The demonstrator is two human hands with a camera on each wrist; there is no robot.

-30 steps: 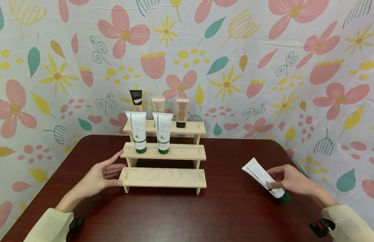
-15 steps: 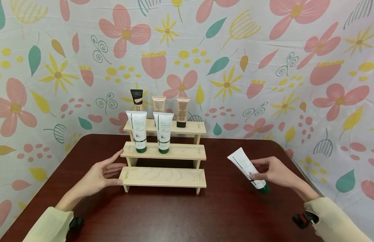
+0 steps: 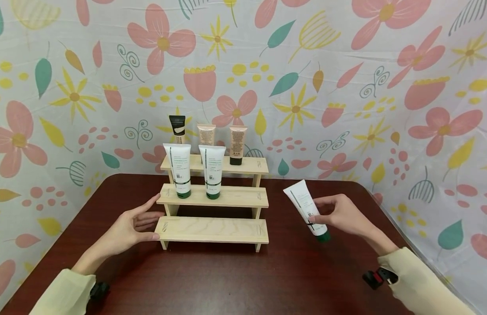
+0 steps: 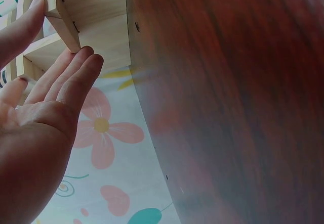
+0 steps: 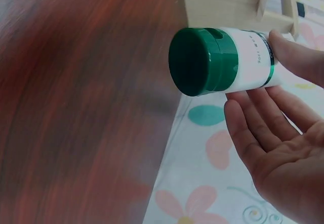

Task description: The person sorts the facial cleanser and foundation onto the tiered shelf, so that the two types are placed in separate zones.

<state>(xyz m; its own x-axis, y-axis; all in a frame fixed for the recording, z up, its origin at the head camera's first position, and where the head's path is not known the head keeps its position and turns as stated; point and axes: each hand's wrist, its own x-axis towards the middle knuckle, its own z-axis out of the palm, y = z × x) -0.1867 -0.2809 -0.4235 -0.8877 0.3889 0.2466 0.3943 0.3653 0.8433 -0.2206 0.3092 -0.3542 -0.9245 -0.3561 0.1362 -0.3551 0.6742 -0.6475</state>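
Note:
In the head view my right hand (image 3: 343, 214) pinches a white squeeze tube (image 3: 304, 205) between thumb and fingers, to the right of the wooden display stand. The tube tilts, its flat end up and left. Its green cap (image 5: 202, 62) points down, facing the camera in the right wrist view. My left hand (image 3: 127, 232) rests at the left end of the three-step stand (image 3: 212, 228), thumb and fairly straight fingertips touching the wood. Two matching white tubes, the left one (image 3: 180, 168) and the right one (image 3: 213, 170), stand cap-down on the middle step.
On the top step stand a black-topped tube (image 3: 178, 127) and two beige tubes, one on the left (image 3: 206, 135) and one on the right (image 3: 236, 146). The bottom step is bare wood. The stand sits on a dark red-brown table (image 3: 243, 280), before a flower-print cloth (image 3: 326, 65).
My right hand has carried the white tube left and up, toward the stand, and the tube stands somewhat steeper. My left hand stays at the stand's left end.

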